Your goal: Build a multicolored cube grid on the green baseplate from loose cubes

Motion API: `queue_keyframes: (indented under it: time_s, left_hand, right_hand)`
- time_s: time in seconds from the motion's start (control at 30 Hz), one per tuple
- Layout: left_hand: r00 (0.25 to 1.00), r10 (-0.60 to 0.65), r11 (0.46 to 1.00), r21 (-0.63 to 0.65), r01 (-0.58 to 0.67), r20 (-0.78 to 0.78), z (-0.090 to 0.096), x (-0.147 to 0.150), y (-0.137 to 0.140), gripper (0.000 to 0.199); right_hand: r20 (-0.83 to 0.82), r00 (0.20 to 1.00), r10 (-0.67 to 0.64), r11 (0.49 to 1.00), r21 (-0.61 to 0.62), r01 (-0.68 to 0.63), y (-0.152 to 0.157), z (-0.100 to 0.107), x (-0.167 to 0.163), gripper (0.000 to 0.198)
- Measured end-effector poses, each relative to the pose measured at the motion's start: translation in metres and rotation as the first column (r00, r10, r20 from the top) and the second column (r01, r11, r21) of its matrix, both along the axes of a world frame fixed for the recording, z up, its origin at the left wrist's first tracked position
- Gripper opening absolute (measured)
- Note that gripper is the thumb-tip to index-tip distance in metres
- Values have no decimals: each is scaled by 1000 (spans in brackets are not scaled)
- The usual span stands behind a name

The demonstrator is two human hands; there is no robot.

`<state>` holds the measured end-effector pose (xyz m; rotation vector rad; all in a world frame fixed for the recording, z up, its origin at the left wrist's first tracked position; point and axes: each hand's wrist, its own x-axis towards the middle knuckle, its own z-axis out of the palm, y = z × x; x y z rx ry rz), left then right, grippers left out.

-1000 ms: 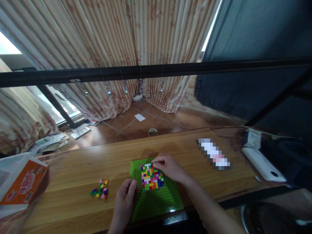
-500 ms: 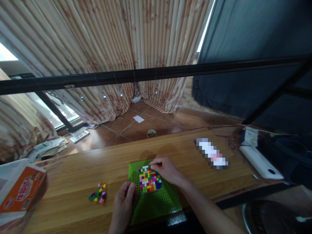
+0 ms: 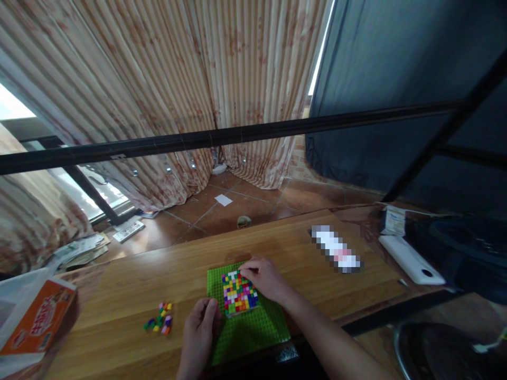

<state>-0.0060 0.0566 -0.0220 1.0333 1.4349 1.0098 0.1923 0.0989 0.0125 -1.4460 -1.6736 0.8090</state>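
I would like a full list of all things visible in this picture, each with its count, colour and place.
baseplate: one, green, on the table's near edge, centre.
brick patch: one, many colours, on the baseplate's far half.
loose bricks: a small heap, mixed colours, on the table to the left of the baseplate.
table: one, light wood, across the foreground.
box: one, orange and white, at the table's left end.
white device: one, at the table's right end.
curtains: striped beige and red, behind the table.
black bar: one, crossing the view.
papers: a pile, on the floor at left.
left hand: rests on the baseplate's left edge.
right hand: fingertips at the brick patch's far edge.
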Motion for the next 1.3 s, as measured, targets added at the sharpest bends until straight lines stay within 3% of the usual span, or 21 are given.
queue_keyframes:
  time_s: [0.23,0.33,0.43,0.63,0.8,0.93,1.1,1.3]
  left_hand:
    - [990,67,997,23,-71,127,16,-3,-5,43]
    - [983,55,997,37,-63,175,25,-2,-7,41]
    - [974,24,999,37,-33,224,33,3,-10,38]
    - [936,-141,990,76,123,322,47,19,-15,33]
    - [930,-235,971,106,213,283,60,29,-21,29]
    - [937,-241,970,92,225,251,67,35,-24,30]
    - [976,-186,979,111,173,112,70,41,-17,37]
    - [988,119,974,202,-98,-94,65,31,7,46]
  right_hand:
    - [-13,998,53,999,2,-53,-2,-7,7,22]
    - [-5,996,-91,992,82,91,-13,-7,4,22]
    - [-49,979,-200,957,203,206,-35,6,-7,22]
    - [-171,983,73,978,203,-37,-77,39,-31,14]
    - [-257,965,48,987,159,-7,-83,41,-30,13]
    - [-249,968,29,988,153,9,-85,42,-23,12]
    - [-262,965,-24,986,153,66,-84,39,-14,14]
    - [-311,943,-118,984,88,152,-80,27,-1,14]
